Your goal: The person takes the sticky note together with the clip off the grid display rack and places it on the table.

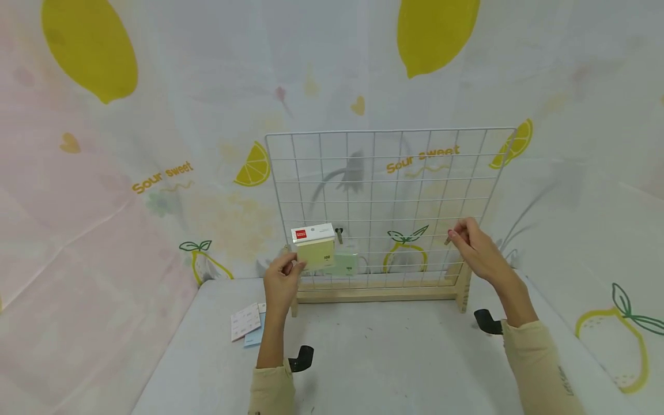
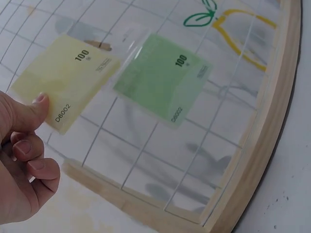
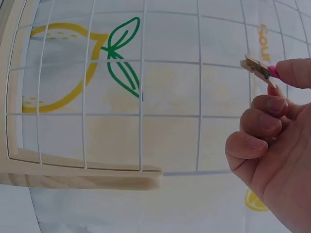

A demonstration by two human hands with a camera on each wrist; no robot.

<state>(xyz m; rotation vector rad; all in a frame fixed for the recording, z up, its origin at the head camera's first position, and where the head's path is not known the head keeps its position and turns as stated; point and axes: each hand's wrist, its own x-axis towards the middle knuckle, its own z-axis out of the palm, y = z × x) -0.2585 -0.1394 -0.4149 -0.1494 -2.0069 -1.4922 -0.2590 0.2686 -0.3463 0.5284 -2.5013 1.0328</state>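
While the white wire grid panel (image 1: pixel 394 190) stands upright in its pale wooden base (image 1: pixel 381 294) at the middle of the head view, the left hand (image 1: pixel 282 282) is raised at the panel's lower left corner and pinches a pale yellow pack of sticky notes (image 1: pixel 314 253) by its lower left corner, thumb on the front face. In the left wrist view the thumb (image 2: pixel 29 114) presses that corner flat while the other fingers curl beneath it, so the pack extends up and to the right of the grip, against the wires. Just to its right, a pale green pack of sticky notes (image 2: pixel 163 77) hangs on the grid from a small wooden clothespin (image 1: pixel 339 234), its edge overlapping the yellow one. The right hand (image 1: pixel 479 248) is lifted near the right edge of the panel, at about the same height, and holds a second small wooden clothespin (image 3: pixel 257 68) between thumb and forefinger; the peg sticks out to the upper left of the fingertips (image 3: pixel 291 73), close to the wires, though I cannot tell whether it touches them. The remaining fingers are curled below. On the grey tabletop (image 1: pixel 384 357), lower left of the base, lie a white card and a light blue sheet (image 1: pixel 247 324).
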